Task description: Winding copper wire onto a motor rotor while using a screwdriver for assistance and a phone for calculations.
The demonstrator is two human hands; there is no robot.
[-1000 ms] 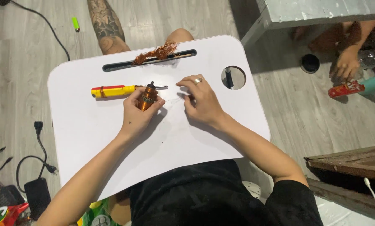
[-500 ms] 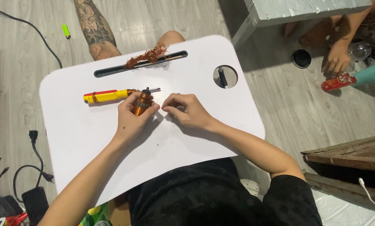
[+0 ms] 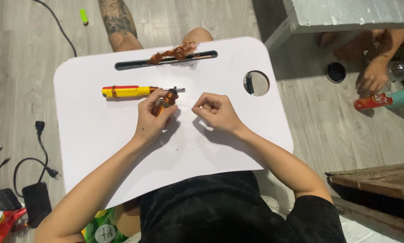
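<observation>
The small copper-wound coil (image 3: 166, 101) sits near the middle of the white lap tray (image 3: 98, 135), and the left hand (image 3: 151, 118) is closed around it. The right hand (image 3: 214, 111), just beside it, pinches what looks like a thin wire (image 3: 185, 105) coming off the coil. This seems to be the unwinding step, which calls for a slow, steady pull.

Screwdriver (image 3: 127, 92) on tray (image 3: 98, 135) (behind hands)

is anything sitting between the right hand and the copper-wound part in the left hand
Nothing visible does. Only a thin wire spans the bare white tray between the right hand and the copper-wound part held by the left hand.
</observation>
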